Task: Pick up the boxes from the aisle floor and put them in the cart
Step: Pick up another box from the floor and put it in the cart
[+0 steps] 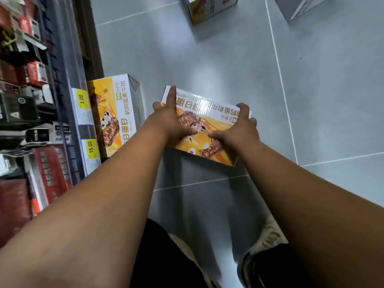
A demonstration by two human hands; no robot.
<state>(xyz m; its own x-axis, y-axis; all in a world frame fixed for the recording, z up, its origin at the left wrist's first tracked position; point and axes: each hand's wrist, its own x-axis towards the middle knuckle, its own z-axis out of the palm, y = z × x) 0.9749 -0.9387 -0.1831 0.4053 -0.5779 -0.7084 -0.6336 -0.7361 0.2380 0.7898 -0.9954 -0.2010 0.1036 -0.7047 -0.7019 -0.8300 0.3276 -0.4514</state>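
Note:
A yellow and white printed box [209, 121] is in the middle of the view, over the grey tiled floor. My left hand [170, 119] grips its left end, fingers over the top face. My right hand [239, 127] grips its right end, thumb on top. A second matching box [116, 113] lies on the floor to the left, against the shelf base. Parts of two more boxes show at the top edge: a yellow one [207, 7] and a grey-white one [299, 7]. No cart is in view.
A store shelf [37, 100] with red and black packages and yellow price tags [91, 149] runs down the left side. My shoes [268, 240] and dark trousers are at the bottom. Grey floor tiles [322, 90] stretch to the right.

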